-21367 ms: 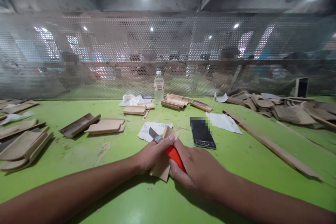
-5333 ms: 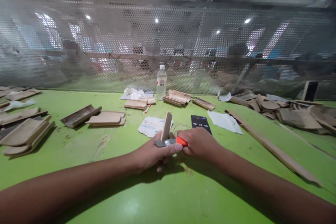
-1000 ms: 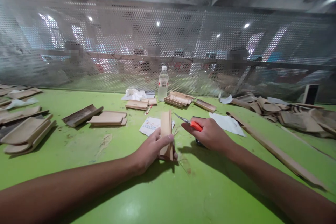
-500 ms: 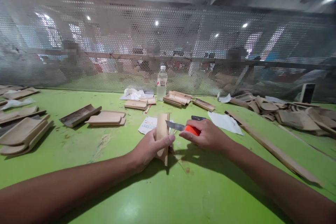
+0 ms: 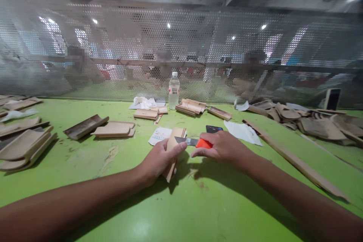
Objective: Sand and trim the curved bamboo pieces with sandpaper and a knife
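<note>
My left hand (image 5: 160, 159) grips a pale, curved piece of bamboo (image 5: 172, 144), with the thumb laid over its right edge. In my right hand (image 5: 219, 146) is a utility knife (image 5: 204, 144) with an orange-red handle. Its grey blade points left and lies across the bamboo's right edge, close to the left thumb; whether it cuts in cannot be made out. Behind the bamboo a printed paper sheet (image 5: 159, 136) lies on the table. A dark phone (image 5: 214, 129) rests just beyond my right hand, partly covered by it.
The green table (image 5: 113, 204) carries stacked bamboo pieces (image 5: 25, 145) at left and a heap of them (image 5: 320, 123) at right. A long bamboo strip (image 5: 295, 160) lies right of my arm. A water bottle (image 5: 174, 91) stands before the perforated screen (image 5: 127, 49); blurred people sit behind it.
The bamboo piece has tilted, its top leaning right and its lower end swinging left. The knife has moved slightly left and down, so its blade now overlaps the bamboo's edge.
</note>
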Available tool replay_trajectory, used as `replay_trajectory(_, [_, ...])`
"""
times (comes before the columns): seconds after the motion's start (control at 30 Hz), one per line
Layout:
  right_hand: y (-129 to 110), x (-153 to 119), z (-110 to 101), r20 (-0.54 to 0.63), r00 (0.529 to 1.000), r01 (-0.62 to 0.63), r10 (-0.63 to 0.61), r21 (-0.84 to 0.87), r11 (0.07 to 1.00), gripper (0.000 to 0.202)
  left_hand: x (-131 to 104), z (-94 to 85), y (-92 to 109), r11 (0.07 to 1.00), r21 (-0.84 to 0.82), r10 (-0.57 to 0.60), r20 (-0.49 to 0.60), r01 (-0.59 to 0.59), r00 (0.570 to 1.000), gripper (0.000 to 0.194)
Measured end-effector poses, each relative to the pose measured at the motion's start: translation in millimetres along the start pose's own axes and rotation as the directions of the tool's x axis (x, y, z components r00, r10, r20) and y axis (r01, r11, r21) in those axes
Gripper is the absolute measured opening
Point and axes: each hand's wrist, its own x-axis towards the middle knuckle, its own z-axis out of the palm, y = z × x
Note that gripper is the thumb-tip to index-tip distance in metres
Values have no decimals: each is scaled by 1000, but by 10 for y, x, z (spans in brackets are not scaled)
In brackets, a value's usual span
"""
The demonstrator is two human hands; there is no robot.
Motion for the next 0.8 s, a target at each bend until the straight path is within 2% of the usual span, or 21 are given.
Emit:
replay_trajectory(0.13, [-20, -10, -10, 1, 1000, -20, 20, 13, 1000, 76, 0, 12, 11, 998, 44, 34, -25, -33, 999, 51])
replay_trajectory(0.3, [-47, -22, -47, 45, 999, 22, -24, 54, 998, 74, -10, 17, 22, 997, 21, 74, -6, -73, 997, 54])
replay_trajectory(0.47, [-60, -31, -19, 43, 999, 13, -14, 10, 1000, 72, -8, 9, 11, 999, -39, 4, 69, -1, 998, 54])
replay_trajectory(0.6, [-47, -30, 27, 37, 999, -20, 20, -3, 1000, 68, 16, 1, -7, 1000, 5, -11, 16, 11, 1000, 53])
replay_trajectory(0.8, [-70, -22, 91, 8, 999, -53, 53, 26, 998, 70, 38, 0, 30, 995, 95, 48, -64, -42, 997, 43])
